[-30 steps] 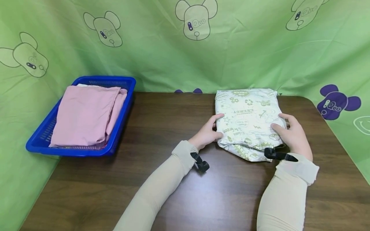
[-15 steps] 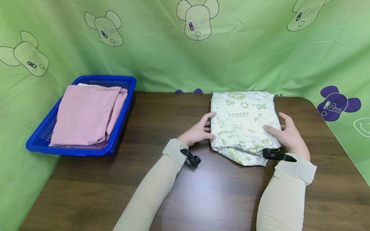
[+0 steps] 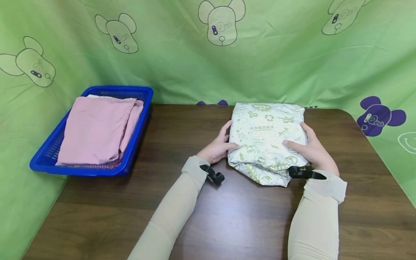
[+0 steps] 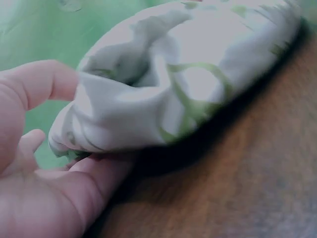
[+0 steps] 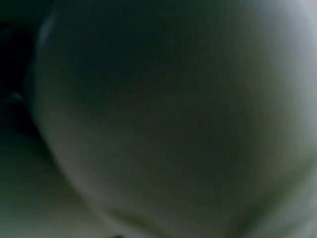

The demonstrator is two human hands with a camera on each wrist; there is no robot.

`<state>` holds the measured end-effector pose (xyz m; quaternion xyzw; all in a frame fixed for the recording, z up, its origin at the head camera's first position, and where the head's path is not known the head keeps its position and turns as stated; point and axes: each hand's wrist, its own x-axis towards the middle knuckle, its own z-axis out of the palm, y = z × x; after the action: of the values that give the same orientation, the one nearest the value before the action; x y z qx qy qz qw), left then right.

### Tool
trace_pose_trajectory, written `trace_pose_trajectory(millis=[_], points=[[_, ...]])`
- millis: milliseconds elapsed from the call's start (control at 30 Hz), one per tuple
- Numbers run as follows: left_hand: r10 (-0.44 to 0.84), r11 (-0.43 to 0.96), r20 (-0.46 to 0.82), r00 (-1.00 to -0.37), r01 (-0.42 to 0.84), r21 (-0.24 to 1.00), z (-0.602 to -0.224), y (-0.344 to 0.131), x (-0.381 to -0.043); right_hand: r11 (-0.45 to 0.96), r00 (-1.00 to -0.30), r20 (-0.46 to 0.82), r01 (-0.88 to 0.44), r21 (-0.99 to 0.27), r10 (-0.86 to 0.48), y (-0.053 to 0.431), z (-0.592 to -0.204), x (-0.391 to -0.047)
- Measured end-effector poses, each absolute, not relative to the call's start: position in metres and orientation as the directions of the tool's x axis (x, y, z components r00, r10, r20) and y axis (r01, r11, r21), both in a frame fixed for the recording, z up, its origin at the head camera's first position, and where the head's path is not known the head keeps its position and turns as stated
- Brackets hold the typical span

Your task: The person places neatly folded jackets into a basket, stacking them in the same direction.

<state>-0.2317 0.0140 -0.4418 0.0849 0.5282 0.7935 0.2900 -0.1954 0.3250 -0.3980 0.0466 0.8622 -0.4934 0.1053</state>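
A folded white cloth [image 3: 264, 133] with green print lies near the back of the table, right of centre, its lower front layer sticking out. My left hand [image 3: 217, 147] grips its left edge with thumb on top. Close up in the left wrist view, that hand [image 4: 42, 193] pinches the cloth [image 4: 198, 94] between a digit above and fingers tucked beneath. At the opposite edge, my right hand [image 3: 313, 151] holds the cloth with its thumb laid over the top and fingers along the side. The right wrist view is dark and blurred, with cloth filling most of it.
A blue plastic basket [image 3: 136, 144] stands at the back left, with folded pink cloth [image 3: 94, 130] in it. The brown wooden table [image 3: 136, 202] meets a green printed curtain [image 3: 175, 65] at its back and sides.
The folded cloth has shifted to the left and slightly toward me. Both hands have moved left too, and the right fingers have closed in on the cloth's right edge.
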Motion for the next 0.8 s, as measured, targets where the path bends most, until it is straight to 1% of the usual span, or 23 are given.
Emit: trace_pose_trajectory(millis=[133,333,600,800], points=[[0.593,-0.316,-0.17,-0.787,-0.422,0.85,-0.442,0.009,-0.232,0.494,-0.972,-0.23,0.173,-0.852,-0.057,0.323,-0.398,-0.195],[0.633,-0.331,-0.142,-0.761,-0.431,0.839,-0.442,0.004,-0.233,0.472,-0.971,-0.217,0.146,-0.869,-0.099,0.322,-0.399,-0.195],[0.7,-0.313,-0.138,-0.7,-0.475,0.822,-0.442,-0.002,-0.233,0.469,-0.97,-0.192,0.1,-0.877,-0.152,0.325,-0.405,-0.195],[0.723,-0.275,-0.134,-0.678,-0.459,0.845,-0.441,-0.006,-0.232,0.442,-0.961,-0.185,0.077,-0.894,-0.208,0.32,-0.406,-0.198]])
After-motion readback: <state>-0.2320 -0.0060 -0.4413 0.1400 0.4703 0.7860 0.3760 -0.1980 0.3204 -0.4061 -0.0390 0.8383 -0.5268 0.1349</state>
